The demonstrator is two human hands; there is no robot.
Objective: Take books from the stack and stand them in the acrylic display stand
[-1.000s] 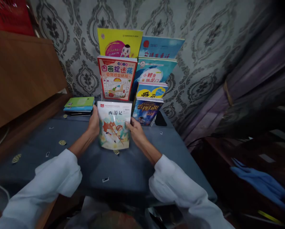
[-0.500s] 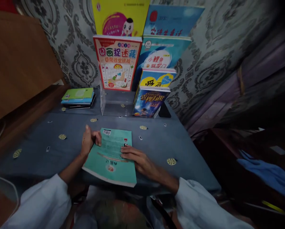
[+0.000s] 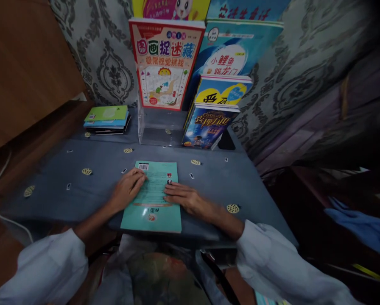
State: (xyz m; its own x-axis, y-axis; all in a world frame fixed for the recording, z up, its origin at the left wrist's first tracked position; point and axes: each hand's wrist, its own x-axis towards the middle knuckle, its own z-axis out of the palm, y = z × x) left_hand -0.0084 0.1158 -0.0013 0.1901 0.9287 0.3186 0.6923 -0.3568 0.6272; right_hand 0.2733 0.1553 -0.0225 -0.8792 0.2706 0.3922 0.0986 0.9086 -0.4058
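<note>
A turquoise paperback book (image 3: 152,199) lies back cover up on the table, its print upside down to me and its barcode at the far left corner. My left hand (image 3: 129,189) rests over the book's left edge, fingers close together on the cover. On the right side, my right hand (image 3: 190,200) lies flat, its stretched fingers touching the cover. Neither hand lifts the book. Its near edge reaches roughly to the table's front edge.
A clear acrylic rack (image 3: 161,136) at the back holds several upright books, among them a red-bordered picture book (image 3: 166,63) and a dark blue book (image 3: 210,125). A small stack of books (image 3: 106,119) lies left of it. A dark flat object (image 3: 226,140) sits behind the rack's right side.
The book has straightened and lies flatter. My left hand has turned from a raised-thumb hold at its edge to resting on the cover. The view has tilted downward.
</note>
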